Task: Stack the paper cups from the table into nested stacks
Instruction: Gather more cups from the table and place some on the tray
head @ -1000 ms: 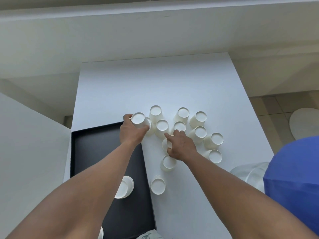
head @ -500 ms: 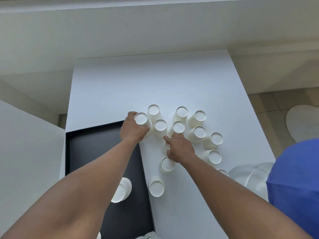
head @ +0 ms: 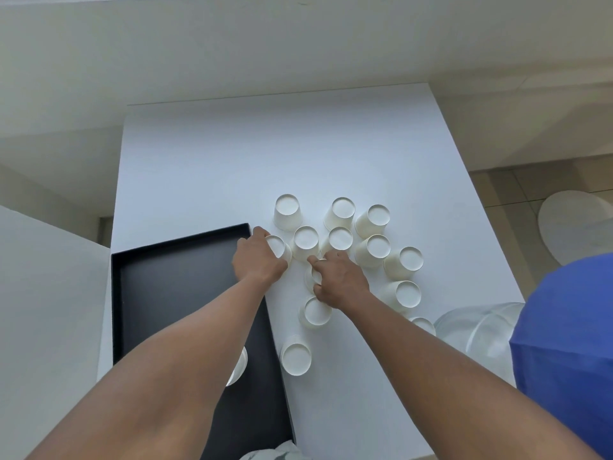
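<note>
Several white paper cups stand upside down in a cluster on the white table (head: 232, 161). My left hand (head: 257, 260) is closed around one cup (head: 278, 247) at the cluster's left edge, beside the black tray's far corner. My right hand (head: 341, 282) grips another cup (head: 313, 277) in the middle of the cluster; my fingers hide most of it. Loose cups stand just behind my hands (head: 306, 241), nearer me (head: 316, 312) and at the table's middle front (head: 295, 355). A stack of cups (head: 239, 366) lies in the tray, partly hidden under my left forearm.
The black tray (head: 172, 283) lies on the table's left front. More cups stand to the right (head: 403, 262). Clear plastic (head: 477, 330) and blue cloth (head: 570, 343) sit at the right edge. The far half of the table is bare.
My left hand has lowered its cup slightly toward the table beside the tray corner. My right hand stays on its cup. The camera has shifted a little.
</note>
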Demonstrator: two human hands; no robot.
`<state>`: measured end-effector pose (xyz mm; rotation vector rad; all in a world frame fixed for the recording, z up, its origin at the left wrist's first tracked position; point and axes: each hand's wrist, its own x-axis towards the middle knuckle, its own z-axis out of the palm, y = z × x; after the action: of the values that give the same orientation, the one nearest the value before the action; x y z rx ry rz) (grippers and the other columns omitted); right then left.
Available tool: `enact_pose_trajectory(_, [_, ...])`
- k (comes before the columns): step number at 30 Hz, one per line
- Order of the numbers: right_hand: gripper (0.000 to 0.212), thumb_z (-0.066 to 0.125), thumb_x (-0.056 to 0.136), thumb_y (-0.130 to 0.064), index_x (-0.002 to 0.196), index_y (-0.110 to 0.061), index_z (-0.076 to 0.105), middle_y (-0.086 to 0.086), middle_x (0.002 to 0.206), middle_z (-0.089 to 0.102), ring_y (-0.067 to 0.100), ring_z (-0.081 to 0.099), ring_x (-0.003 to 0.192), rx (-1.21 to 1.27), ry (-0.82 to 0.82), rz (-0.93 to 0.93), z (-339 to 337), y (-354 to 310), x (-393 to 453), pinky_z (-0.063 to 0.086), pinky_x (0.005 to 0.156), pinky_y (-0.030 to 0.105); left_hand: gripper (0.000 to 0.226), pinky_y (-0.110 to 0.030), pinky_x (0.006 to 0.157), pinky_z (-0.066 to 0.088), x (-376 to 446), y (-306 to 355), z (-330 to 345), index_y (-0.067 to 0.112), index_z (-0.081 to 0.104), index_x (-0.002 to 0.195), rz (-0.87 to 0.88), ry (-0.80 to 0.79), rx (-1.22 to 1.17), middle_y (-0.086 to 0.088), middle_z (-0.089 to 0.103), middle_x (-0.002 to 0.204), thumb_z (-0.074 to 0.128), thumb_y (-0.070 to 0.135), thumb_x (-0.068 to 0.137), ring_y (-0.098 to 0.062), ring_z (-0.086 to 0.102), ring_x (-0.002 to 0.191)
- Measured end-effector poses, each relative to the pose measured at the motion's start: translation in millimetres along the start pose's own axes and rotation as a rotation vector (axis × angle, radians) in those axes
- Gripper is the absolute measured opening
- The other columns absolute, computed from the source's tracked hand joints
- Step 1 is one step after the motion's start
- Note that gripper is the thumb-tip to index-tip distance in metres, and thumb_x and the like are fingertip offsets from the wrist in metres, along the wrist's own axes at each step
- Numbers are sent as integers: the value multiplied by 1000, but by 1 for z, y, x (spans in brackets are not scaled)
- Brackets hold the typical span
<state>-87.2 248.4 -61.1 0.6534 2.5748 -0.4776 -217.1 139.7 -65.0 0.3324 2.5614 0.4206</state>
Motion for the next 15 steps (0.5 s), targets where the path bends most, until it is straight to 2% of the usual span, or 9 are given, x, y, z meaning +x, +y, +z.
enact_pose_trajectory(3, [60, 57, 88, -25, 145, -31, 38, 5, 127, 49, 26, 35, 130, 7, 2, 3, 1, 1, 0, 47, 86, 37, 55, -39, 83, 57, -2, 2, 1, 22, 49, 126, 6, 6, 32, -3, 43, 99, 72, 29, 77, -26, 61, 103])
enact_pose_trajectory(7, [52, 58, 88, -31, 138, -26, 44, 5, 125, 50, 26, 40, 127, 55, 37, 42, 0, 1, -2, 47, 86, 38, 55, -39, 84, 56, -2, -3, 1, 25, 48, 127, 12, -11, -4, -2, 46, 101, 70, 29, 77, -25, 59, 106])
enact_pose_trajectory(10, [53, 57, 86, -38, 134, -21, 46, 5, 126, 52, 27, 49, 122, 148, 78, 105, -1, 1, -8, 47, 89, 38, 57, -34, 77, 51, -5, -14, -1, 27, 47, 127, 42, -22, -42, 0, 56, 111, 70, 27, 75, -22, 56, 112])
enact_pose_trajectory(12, [53, 59, 82, -41, 130, -21, 47, 2, 127, 54, 26, 53, 119, 263, 114, 163, -2, 3, -12, 48, 90, 37, 58, -32, 72, 46, -6, -20, -2, 30, 46, 127, 44, -42, -83, 3, 57, 117, 70, 28, 74, -21, 56, 107])
enact_pose_trajectory(15, [50, 64, 77, -47, 118, -21, 48, -3, 112, 55, 23, 56, 106, 454, 173, 262, -8, 6, -19, 46, 83, 34, 60, -30, 65, 44, -13, -27, -9, 31, 46, 128, 14, -77, -206, 5, 56, 116, 74, 31, 75, -21, 58, 98])
